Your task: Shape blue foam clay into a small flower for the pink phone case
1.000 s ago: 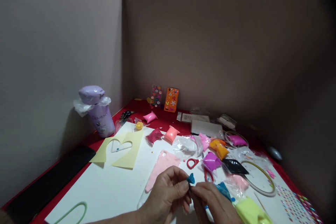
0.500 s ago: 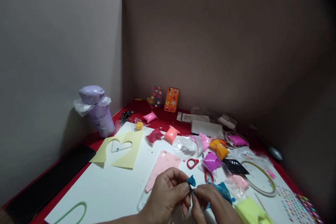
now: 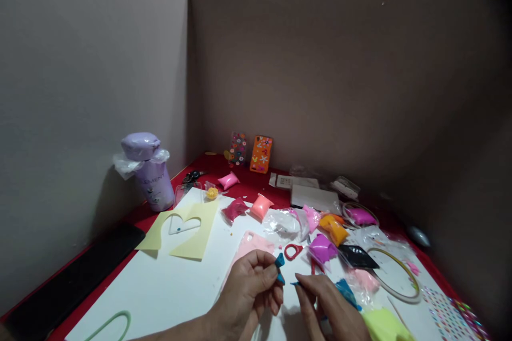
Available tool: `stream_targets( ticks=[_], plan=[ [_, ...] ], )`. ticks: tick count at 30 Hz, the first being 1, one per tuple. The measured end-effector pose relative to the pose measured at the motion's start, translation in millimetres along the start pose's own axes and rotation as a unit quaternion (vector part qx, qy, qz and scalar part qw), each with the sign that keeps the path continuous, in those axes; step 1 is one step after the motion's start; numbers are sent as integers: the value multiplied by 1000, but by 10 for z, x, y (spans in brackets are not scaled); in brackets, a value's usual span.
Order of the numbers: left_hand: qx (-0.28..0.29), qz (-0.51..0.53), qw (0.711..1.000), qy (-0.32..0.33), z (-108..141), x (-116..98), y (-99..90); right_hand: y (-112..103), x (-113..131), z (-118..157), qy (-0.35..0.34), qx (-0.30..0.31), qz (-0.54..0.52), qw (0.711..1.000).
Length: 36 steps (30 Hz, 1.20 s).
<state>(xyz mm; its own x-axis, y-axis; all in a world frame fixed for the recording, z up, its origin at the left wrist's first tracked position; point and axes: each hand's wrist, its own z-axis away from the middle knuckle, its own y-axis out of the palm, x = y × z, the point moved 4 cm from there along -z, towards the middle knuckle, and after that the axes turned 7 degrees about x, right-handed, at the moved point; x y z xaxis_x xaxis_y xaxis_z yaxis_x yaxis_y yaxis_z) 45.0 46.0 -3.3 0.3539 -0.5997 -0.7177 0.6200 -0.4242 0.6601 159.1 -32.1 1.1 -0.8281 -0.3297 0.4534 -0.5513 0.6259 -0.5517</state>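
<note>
Blue pinched lump (image 3: 279, 260) in left hand (image 3: 254, 285), crinkled plastic (image 3: 285, 222)

A red-surfaced desk (image 3: 256, 184) bears a broad, flat white sheet (image 3: 160, 287) across its middle. Directly on the red lie a long, flat black strip (image 3: 76, 282) at the left and a small glossy pink pillow-shaped packet (image 3: 229, 181); a purple cylindrical container (image 3: 154, 186) (clear plastic around its neck) stands near the left wall.
</note>
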Motion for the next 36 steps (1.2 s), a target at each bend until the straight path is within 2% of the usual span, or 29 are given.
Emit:
stream_targets(
  ticks=[6, 12, 16, 22, 27, 31, 36],
  plan=[
    [6, -2, 1000, -10, -7, 24, -8, 16, -50, 22, -29, 19, 72, 997],
    [4, -23, 1000, -10, 7, 20, 1, -34, 46, -39, -42, 15, 12, 999],
    [-2, -45, 999, 0, 3, 43, 10, -66, 77, -65, -26, 7, 14, 1000],
    [-2, -86, 996, 3, 3, 84, 16, -64, 86, -77, -78, 54, 41, 995],
    [-5, -93, 996, 14, 12, 36, 19, -107, 81, -82, -88, 34, 18, 995],
    [-12, -124, 992, 18, 37, -6, 30, -101, 82, -87, -70, 19, 14, 997],
    [-9, -148, 989, 6, 39, -19, 43, -34, 85, -72, -75, 28, -3, 997]
  ],
)
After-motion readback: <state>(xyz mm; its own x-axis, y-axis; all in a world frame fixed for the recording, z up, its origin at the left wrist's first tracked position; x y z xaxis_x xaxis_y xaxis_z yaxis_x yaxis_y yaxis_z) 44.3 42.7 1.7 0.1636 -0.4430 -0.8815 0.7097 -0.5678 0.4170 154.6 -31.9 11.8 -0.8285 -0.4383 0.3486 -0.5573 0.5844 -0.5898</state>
